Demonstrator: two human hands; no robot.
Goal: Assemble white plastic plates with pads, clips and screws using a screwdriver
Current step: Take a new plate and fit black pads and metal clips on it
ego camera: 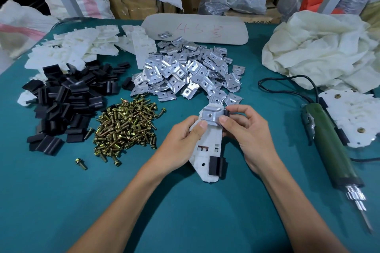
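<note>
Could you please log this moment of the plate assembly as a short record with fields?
workpiece: white plate, held over the green table
left hand: grips plate's left edge
right hand: presses metal clip onto plate's far end
pad fitted: black pad at near end
screw in clip: none visible
screwdriver: lying at right, untouched
stock: screws, clips, pads, plates

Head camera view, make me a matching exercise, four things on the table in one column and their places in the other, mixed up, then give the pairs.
Things:
1. brass screws
2. black pads
3. metal clips
4. green screwdriver

Places:
A. far-centre heap, just beyond the hands
B. right of the hands, tip toward the camera
C. left edge, below the white plates
D. left of the left hand

Pairs: 1-D, 2-C, 3-A, 4-B
</note>
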